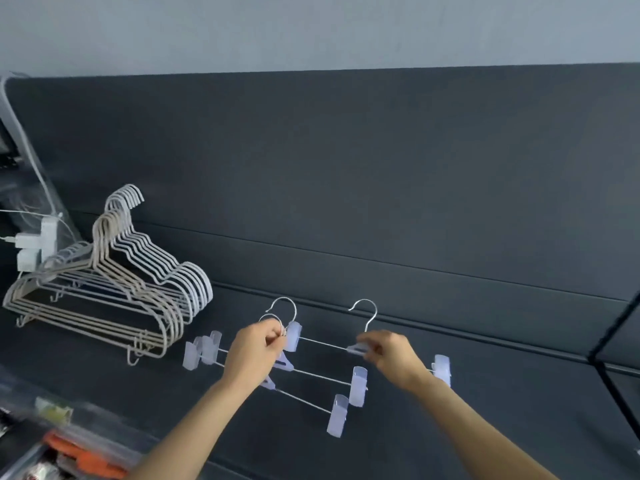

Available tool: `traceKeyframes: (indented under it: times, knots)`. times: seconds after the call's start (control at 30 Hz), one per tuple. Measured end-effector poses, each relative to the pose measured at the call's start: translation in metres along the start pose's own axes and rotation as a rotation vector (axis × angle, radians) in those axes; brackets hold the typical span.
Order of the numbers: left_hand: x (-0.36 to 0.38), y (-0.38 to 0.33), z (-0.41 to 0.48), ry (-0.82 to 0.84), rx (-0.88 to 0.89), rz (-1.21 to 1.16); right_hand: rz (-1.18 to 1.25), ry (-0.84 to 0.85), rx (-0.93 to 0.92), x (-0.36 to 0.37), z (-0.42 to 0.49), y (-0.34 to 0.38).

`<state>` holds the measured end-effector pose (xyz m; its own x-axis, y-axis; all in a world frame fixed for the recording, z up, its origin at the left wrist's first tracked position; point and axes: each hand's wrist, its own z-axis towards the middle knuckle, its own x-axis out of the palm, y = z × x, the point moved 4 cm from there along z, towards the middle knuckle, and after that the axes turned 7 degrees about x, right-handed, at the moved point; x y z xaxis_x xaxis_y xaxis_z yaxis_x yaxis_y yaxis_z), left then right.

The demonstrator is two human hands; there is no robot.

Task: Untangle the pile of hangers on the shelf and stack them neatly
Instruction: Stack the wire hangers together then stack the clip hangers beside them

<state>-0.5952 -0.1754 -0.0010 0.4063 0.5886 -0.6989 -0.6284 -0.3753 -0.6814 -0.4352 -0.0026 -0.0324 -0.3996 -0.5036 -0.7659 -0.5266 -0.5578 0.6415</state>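
Both hands work on clip hangers at the middle of the dark shelf (502,403).

The left hand (254,351) pinches the metal hooks of two clip hangers (358,386) between thumb and curled fingers, their bars running out to the right. The right hand (394,358) grips the centre piece of a third clip hanger (442,368), just below its hook – whether these lie on the shelf or are lifted off it cannot be told. To the left, well apart, a stack of wire hangers (194,285) – white and beige – lies nested beside a white plug block (34,244).
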Motion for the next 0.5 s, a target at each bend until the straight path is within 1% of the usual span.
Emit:
traceKeyframes:
  times: [0.1, 0.2, 0.4, 0.5]
  knots:
    - [-0.011, 0.022, 0.006, 0.026, 0.003, -0.023, 0.021, 0.059, 0.026, 0.033, 0.026, 0.028]
    - [-0.016, 0.033, 0.011, 0.056, 0.011, -0.042, 0.009, 0.079, 0.058, 0.049, 0.042, 0.039]
    - [-0.002, 0.03, 0.017, 0.094, 0.015, -0.07, 0.002, 0.06, 0.121, 0.044, 0.053, 0.027]
    - [0.007, 0.026, 0.022, 0.115, 0.025, -0.072, 0.031, 0.078, 0.146, 0.044, 0.054, 0.022]
